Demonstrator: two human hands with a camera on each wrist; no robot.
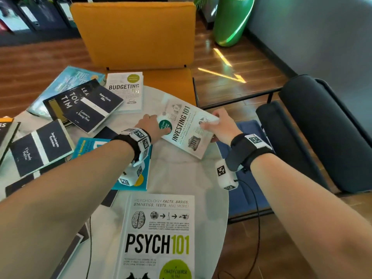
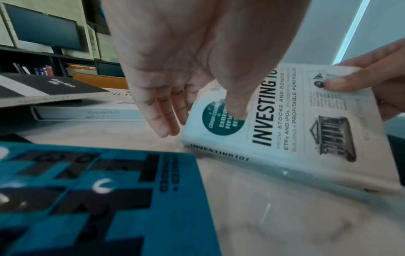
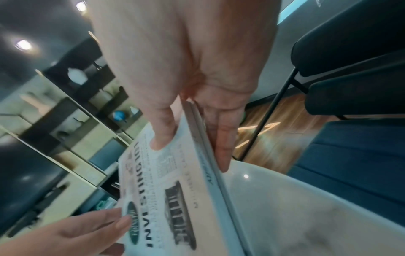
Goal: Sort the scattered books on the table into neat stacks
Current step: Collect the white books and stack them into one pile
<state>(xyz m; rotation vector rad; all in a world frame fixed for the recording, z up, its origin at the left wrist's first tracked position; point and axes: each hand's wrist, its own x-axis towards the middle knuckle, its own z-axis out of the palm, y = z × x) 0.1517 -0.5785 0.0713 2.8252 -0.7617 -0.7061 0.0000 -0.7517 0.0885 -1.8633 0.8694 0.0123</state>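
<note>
The white investing book point(image 1: 186, 129), tilted at the table's point(image 1: 181, 178) far right rim, is pinched at its outer edge by the right hand point(image 1: 219, 125) while the left hand's point(image 1: 150, 125) thumb presses its cover, so a slack pinch could drop it off the edge.

The Investing 101 book point(image 1: 186, 125) is white with black lettering and a teal circle; the Psych 101 book point(image 1: 159, 236) is white with lime-green numerals; the surface point(image 1: 181, 178) is pale marbled grey.
</note>
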